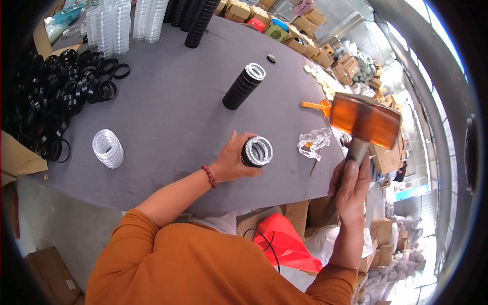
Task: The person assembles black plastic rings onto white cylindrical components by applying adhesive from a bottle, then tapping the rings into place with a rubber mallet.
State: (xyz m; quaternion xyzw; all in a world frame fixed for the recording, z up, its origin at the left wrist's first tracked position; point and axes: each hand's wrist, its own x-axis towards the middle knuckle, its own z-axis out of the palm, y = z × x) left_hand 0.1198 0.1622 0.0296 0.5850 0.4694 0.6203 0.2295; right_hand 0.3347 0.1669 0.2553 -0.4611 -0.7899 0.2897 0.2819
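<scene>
My left hand [235,158] wraps round a short stack of black rings [250,158] on the grey table. A clear ring [263,144] sits on top of that stack. Raised at the right, my right hand [352,184] grips the handle of a mallet [365,119] with an amber, see-through head. Farther back stands a taller black ring stack [239,92], with a clear ring on its top. Left of my left arm, a small stack of clear rings [108,148] leans slightly on the cloth.
Loose black rings [68,84] are heaped at the left. Tall stacks of clear rings [105,25] and black rings [199,25] line the back. A second orange-handled tool [314,105], crumpled clear plastic [313,140] and a small round lid [272,59] lie towards the right edge.
</scene>
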